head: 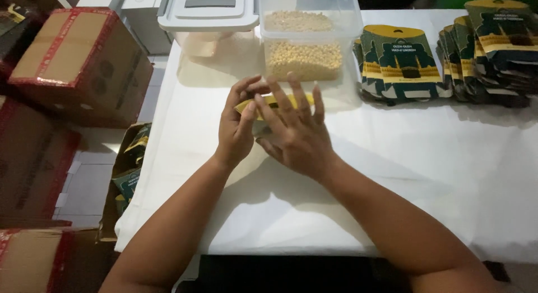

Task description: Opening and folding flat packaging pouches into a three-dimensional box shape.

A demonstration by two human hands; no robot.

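Observation:
Both my hands meet over the middle of the white table (392,175). My left hand (236,125) and my right hand (297,130) hold one small flat pouch (273,100) between them; only its yellow top edge and a bit of dark green show past my fingers. My right hand's fingers are spread over the pouch's face, while my left hand pinches its left edge. Just beyond my hands stands a clear plastic tub (305,43) holding small pale round grains.
Stacks of the same green-and-yellow pouches (448,57) lie fanned at the back right. A tub lid with a grey handle (208,12) rests at the back. Cardboard boxes (78,63) stand left of the table, and one open box (130,170) on the floor holds more pouches.

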